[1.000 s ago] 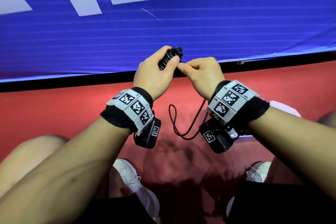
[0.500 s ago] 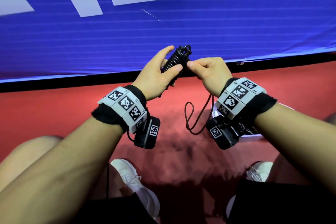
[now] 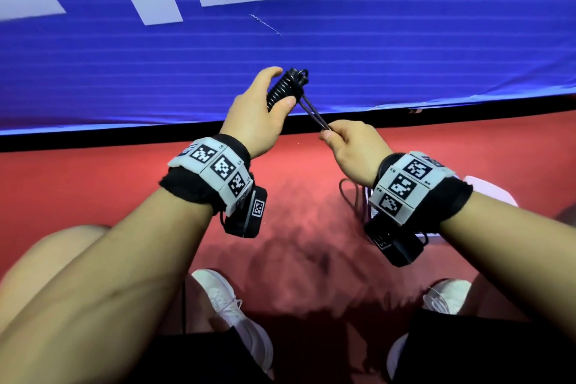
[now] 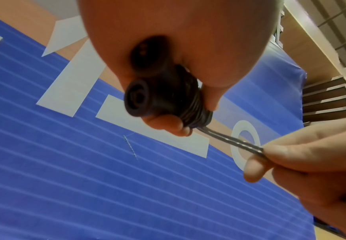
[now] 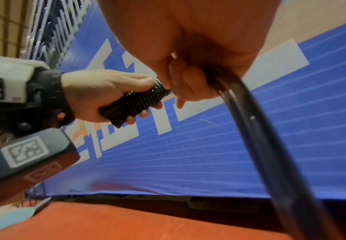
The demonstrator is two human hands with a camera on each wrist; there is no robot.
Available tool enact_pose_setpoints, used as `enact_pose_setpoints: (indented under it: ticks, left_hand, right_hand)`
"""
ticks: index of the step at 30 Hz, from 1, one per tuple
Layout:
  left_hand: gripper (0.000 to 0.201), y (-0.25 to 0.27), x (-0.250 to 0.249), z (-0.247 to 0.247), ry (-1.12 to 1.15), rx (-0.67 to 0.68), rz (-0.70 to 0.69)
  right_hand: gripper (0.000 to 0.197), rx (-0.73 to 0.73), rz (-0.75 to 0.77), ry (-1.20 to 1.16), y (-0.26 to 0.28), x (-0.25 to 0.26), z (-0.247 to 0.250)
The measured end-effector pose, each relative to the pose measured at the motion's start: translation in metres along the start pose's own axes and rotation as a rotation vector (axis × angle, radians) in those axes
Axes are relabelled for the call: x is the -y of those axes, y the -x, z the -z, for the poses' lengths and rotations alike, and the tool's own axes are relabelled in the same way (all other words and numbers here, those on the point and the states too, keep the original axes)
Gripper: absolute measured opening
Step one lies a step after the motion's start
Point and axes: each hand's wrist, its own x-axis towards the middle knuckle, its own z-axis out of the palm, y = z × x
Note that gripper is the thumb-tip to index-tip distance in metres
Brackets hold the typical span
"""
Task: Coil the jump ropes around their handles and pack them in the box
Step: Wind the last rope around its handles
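My left hand [image 3: 268, 103] grips the two black jump rope handles [image 3: 282, 89], held side by side with black rope coiled tightly round them [image 5: 141, 100]. Their round end caps [image 4: 137, 97] face the left wrist camera. A doubled strand of rope [image 3: 313, 114] runs taut from the coil down to my right hand [image 3: 343, 140], which pinches it between thumb and fingers [image 4: 258, 164]. The loose tail of rope [image 5: 270, 146] hangs below the right hand toward the floor [image 3: 347, 196]. No box can be made out for certain.
I am crouched on red floor [image 3: 93, 184] beside a blue mat with white markings [image 3: 280, 50], edged in black. My white shoes [image 3: 227, 305] are below my arms. A white object [image 3: 495, 193] lies on the floor under my right wrist.
The right hand has pulled away from the handles, down and to the right, drawing the rope taut. The left hand has lifted and tilted the coiled handles. The hanging loop has shortened.
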Motion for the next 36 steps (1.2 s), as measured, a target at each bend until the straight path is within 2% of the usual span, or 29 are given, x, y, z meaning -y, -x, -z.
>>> enact_pose_setpoints:
  ticks: [3,5,10,13,17,20,24,36]
  left_hand:
    - [0.045,-0.001,0.002,-0.001,-0.074,-0.035,-0.007]
    - [0.045,0.001,0.003,-0.004,-0.165,-0.013,-0.022]
    - [0.039,0.007,0.008,-0.016,-0.462,0.216,-0.067]
    - [0.029,0.011,0.006,-0.018,-0.474,0.334,-0.134]
    - [0.041,0.019,-0.005,-0.022,-0.519,0.414,-0.209]
    - [0.050,0.023,-0.012,-0.020,-0.438,0.358,-0.204]
    - [0.041,0.023,-0.014,-0.019,-0.451,0.257,-0.197]
    - [0.044,0.031,-0.019,-0.017,-0.513,0.211,-0.248]
  right_hand:
    - [0.016,0.048,0.029,0.150,0.002,-0.001,-0.001]
    - [0.016,0.080,0.058,0.257,0.004,0.001,0.001]
    - [0.024,0.101,0.248,0.451,0.005,0.006,0.012]
    - [0.025,0.098,0.275,0.408,-0.002,0.005,0.024]
    - [0.022,0.109,0.215,0.242,-0.011,-0.002,0.041]
    - [0.018,0.103,0.165,0.084,-0.012,0.000,0.049]
    - [0.014,0.126,0.142,-0.050,-0.011,0.005,0.054]
    - [0.012,0.207,0.108,-0.278,-0.008,0.011,0.051]
